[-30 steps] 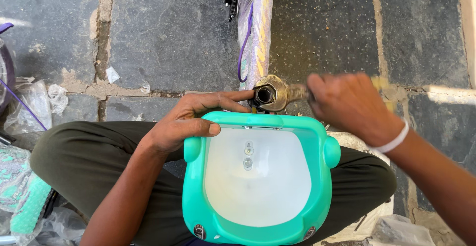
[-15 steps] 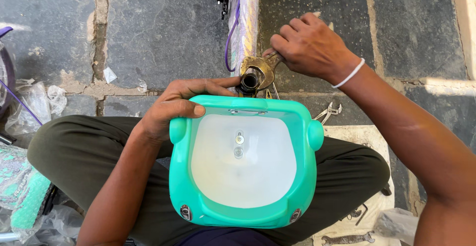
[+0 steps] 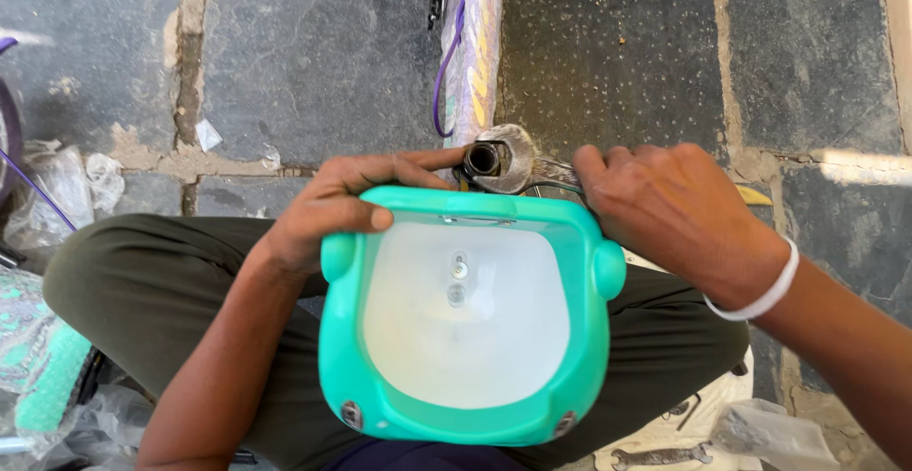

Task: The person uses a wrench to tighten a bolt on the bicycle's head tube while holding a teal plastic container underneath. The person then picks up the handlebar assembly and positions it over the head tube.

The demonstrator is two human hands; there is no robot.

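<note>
A teal plastic seat with a white inner pan and two screws at its centre rests between my knees. My left hand grips its far left rim, fingers reaching toward a metal tube end just beyond the rim. A steel wrench sits around that tube end. My right hand, with a white band on the wrist, is closed on the wrench handle at the seat's far right corner.
A wrapped purple-and-yellow frame tube runs away over grey stone paving. Crumpled clear plastic lies at left, a teal patterned part at lower left. A spanner and a plastic bag lie at lower right.
My right hand swung up and away, then came back down to the wrench at the seat's far rim. The seat shifted slightly in view; my left hand stayed on its rim.
</note>
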